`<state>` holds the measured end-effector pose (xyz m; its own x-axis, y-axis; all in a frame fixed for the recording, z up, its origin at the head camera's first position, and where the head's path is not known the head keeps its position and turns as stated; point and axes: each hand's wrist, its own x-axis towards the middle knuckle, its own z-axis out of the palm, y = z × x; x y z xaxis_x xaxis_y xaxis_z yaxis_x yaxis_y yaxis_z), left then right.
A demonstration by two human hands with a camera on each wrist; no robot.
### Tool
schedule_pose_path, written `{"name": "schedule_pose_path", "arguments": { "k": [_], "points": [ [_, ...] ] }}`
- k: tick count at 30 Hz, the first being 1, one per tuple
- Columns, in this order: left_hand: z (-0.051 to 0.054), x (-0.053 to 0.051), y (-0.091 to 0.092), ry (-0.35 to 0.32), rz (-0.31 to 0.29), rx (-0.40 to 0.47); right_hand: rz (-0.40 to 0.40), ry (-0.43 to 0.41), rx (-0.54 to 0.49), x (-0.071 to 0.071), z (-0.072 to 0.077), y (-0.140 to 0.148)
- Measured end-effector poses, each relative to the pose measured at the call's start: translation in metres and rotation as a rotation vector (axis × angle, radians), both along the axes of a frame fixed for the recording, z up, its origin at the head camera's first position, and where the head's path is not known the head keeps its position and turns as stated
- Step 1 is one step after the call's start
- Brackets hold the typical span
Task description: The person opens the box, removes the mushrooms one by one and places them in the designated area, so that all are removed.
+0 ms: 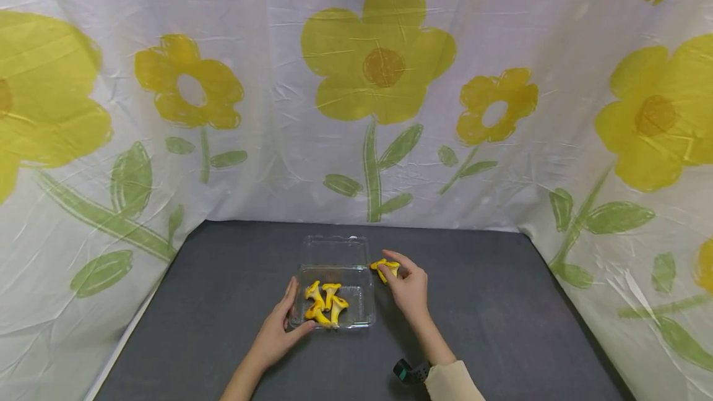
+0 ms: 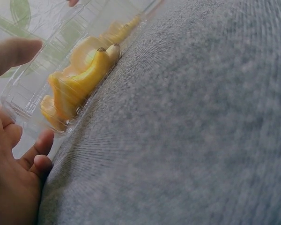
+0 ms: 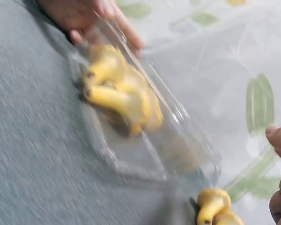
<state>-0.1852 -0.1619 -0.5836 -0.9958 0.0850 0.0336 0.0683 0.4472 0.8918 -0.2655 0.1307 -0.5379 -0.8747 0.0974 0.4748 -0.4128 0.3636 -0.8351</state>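
A clear plastic clamshell box (image 1: 359, 314) sits on the dark table, with its lid (image 1: 335, 252) folded back toward the wall. Several yellow chanterelle mushrooms (image 1: 335, 308) lie in its left half. My left hand (image 1: 273, 334) holds the box's near left corner, thumb at the front and fingers along the left side. Beyond the box's right side are more yellow mushrooms (image 3: 214, 204). Over these my right hand (image 1: 411, 293) hovers, thumb and forefinger spread apart. In the right wrist view a gap shows between the thumb (image 3: 278, 138) and the mushrooms.
A dark grey tabletop (image 1: 490, 314) surrounds the box. White cloth (image 1: 278, 159) printed with yellow flowers hangs along the back and both sides. A black band (image 1: 411, 373) is on my right wrist, beside a cream sleeve (image 1: 452, 382).
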Motion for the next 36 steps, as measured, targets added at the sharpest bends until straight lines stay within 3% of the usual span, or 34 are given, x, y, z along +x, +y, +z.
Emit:
{"name": "schedule_pose_path", "arguments": {
  "k": [9, 18, 27, 36],
  "points": [
    [-0.001, 0.000, -0.001, -0.002, -0.001, 0.017, 0.129, -0.014, -0.042, 0.020, 0.006, -0.025],
    [-0.002, -0.001, 0.000, -0.011, -0.002, 0.013, 0.214, -0.095, 0.022, 0.035, -0.014, -0.037],
    [0.000, -0.002, 0.000, -0.018, 0.003, 0.002, 0.226, -0.223, 0.087, 0.037, -0.015, -0.040],
    [0.000, -0.001, 0.000, -0.013, 0.005, -0.008, 0.287, -0.234, 0.189, 0.031, -0.023, -0.032]
  ]
}}
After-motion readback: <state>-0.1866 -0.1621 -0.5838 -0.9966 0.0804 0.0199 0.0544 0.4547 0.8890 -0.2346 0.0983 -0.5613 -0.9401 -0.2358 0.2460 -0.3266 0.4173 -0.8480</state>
